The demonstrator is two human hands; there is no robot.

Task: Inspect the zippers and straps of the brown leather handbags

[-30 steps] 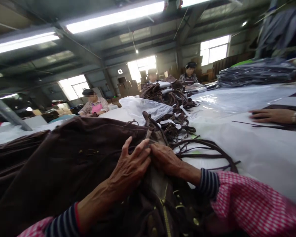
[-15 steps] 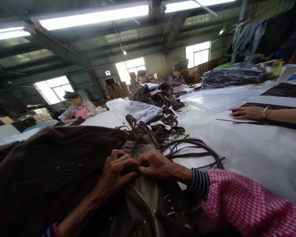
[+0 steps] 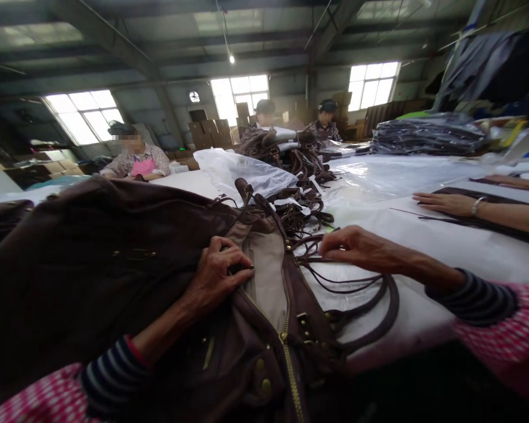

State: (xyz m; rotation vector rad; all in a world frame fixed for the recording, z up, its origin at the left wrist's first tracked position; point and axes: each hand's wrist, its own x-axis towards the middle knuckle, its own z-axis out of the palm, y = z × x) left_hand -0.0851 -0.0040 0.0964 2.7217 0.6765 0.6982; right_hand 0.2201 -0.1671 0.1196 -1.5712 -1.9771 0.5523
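So from the head view, the brown bag (image 3: 242, 346) lay right in front of the worker on the counter (image 3: 458, 252), unzipped at the far end, with the zip (image 3: 292, 373) closed from the slider toward the worker. The left hand (image 3: 223, 267) looked pinched on the rim of the opening, thumb against fingers. The right hand (image 3: 350, 247) was apart from it, fingers curled by some thin cords (image 3: 339, 288); couldn't tell if it had hold of one. Honestly the bag looked soft and floppy to me, moderately heavy for cloth or leather, not slippery or fragile. I'd have grabbed it by the rim or the looped handle (image 3: 393, 305), since the sides would probably just sag. Container-wise, all I could see inside was the pale lining (image 3: 271, 264). Behind it sat crumpled clear plastic (image 3: 242, 173), contents unclear, beside a heap of brown straps and bags (image 3: 286, 147). Farther right was a plastic-wrapped stack (image 3: 427, 135) with something dark inside, and the cardboard boxes (image 3: 211, 134) at the back were too far off to read.
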